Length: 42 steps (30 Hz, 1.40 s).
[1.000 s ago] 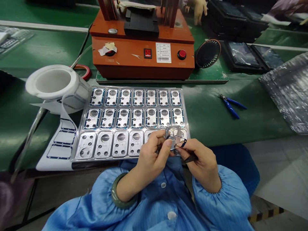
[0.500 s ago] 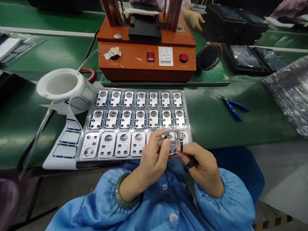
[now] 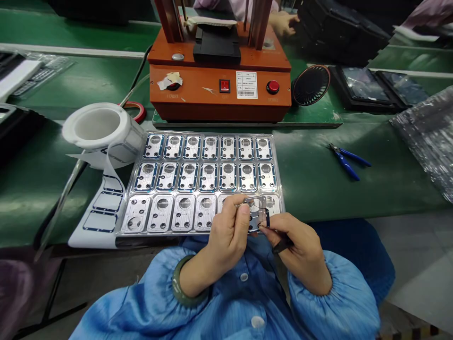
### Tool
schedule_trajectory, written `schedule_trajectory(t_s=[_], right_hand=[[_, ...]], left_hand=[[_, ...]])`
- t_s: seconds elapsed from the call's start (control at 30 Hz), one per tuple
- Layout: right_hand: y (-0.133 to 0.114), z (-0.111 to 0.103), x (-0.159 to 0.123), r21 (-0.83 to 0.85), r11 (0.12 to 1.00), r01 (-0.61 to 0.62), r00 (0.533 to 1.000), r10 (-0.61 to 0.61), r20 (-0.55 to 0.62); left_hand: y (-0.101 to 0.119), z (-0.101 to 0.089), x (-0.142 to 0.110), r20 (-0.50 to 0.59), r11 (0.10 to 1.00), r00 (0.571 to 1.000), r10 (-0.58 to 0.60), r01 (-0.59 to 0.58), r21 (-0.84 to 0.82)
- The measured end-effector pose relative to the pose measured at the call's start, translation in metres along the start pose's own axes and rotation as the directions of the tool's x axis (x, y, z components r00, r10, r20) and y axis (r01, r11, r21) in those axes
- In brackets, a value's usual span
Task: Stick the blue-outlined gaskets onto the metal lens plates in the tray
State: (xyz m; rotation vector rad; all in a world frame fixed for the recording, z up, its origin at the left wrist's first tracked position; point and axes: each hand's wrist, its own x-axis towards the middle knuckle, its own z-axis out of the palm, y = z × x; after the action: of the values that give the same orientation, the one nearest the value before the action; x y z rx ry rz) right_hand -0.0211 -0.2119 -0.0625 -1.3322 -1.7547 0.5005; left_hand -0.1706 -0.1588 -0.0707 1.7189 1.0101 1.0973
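Note:
My left hand (image 3: 228, 238) is closed on a small silvery metal plate (image 3: 255, 220) with a round opening at its top, held over the tray's front right corner. A dark blue adhesive strip (image 3: 267, 218) runs along the plate's right edge. My right hand (image 3: 297, 245) is closed, fingertips pinched at the plate's lower right edge. A slim black tool (image 3: 282, 244) sticks out from under its fingers; its tip is hidden. Below lies a clear plastic tray (image 3: 278, 174) of similar plates in rows. Those in the two far rows carry blue edging; the front row's visible ones are plain.
Left of the tray stands a roll of white backing (image 3: 97, 125), its tail bearing blue frames. An orange machine (image 3: 219, 94) stands behind. Blue cutters (image 3: 347, 160) and clear plastic packaging (image 3: 430, 137) lie right. Across the bench, another person's hand (image 3: 283, 22) shows near black trays (image 3: 347, 33).
The whole scene has shifted slightly right as the view moved. The blue strip by my right fingertips sits closer along the plate's edge. The other person's hand across the bench has moved.

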Motion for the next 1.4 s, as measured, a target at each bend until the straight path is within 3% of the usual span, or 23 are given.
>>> schedule_trajectory(t_s=[0.37, 0.5, 0.7, 0.83, 1.1, 1.17, 1.27, 1.4], right_hand=[[-0.005, 0.000, 0.001, -0.049, 0.996, 0.075, 0.997, -0.075, -0.010], [-0.004, 0.004, -0.003, -0.142, 0.988, 0.067, 0.992, -0.081, -0.097], [0.003, 0.014, -0.013, -0.366, 0.920, 0.139, 0.949, -0.229, -0.217], [0.007, 0.014, -0.013, -0.479, 0.851, 0.215, 0.925, -0.334, -0.179], [0.010, 0.011, -0.016, -0.559, 0.802, 0.211, 0.915, -0.363, -0.175], [0.008, 0.012, -0.017, -0.527, 0.840, 0.131, 0.907, -0.317, -0.278], [0.000, 0.011, -0.014, -0.351, 0.936, -0.025, 0.926, -0.111, -0.361], [-0.011, 0.005, -0.004, -0.103, 0.982, -0.156, 0.983, 0.144, -0.112]], left_hand=[[0.000, 0.001, 0.001, -0.025, 0.996, 1.000, -0.016, 0.018, 0.083], [0.000, 0.002, 0.001, 0.048, 0.993, 0.992, -0.117, 0.117, 0.005], [0.001, 0.003, 0.001, 0.045, 0.993, 0.992, -0.117, 0.115, 0.040], [0.001, 0.002, 0.002, 0.045, 0.991, 0.992, -0.120, 0.118, 0.060], [0.000, 0.002, 0.002, 0.033, 0.990, 0.991, -0.128, 0.126, 0.058], [-0.001, 0.003, 0.001, 0.035, 0.989, 0.988, -0.148, 0.147, 0.032], [-0.002, 0.003, -0.001, 0.033, 0.984, 0.984, -0.176, 0.177, -0.022], [-0.001, 0.002, -0.001, 0.039, 0.971, 0.974, -0.224, 0.227, -0.082]])
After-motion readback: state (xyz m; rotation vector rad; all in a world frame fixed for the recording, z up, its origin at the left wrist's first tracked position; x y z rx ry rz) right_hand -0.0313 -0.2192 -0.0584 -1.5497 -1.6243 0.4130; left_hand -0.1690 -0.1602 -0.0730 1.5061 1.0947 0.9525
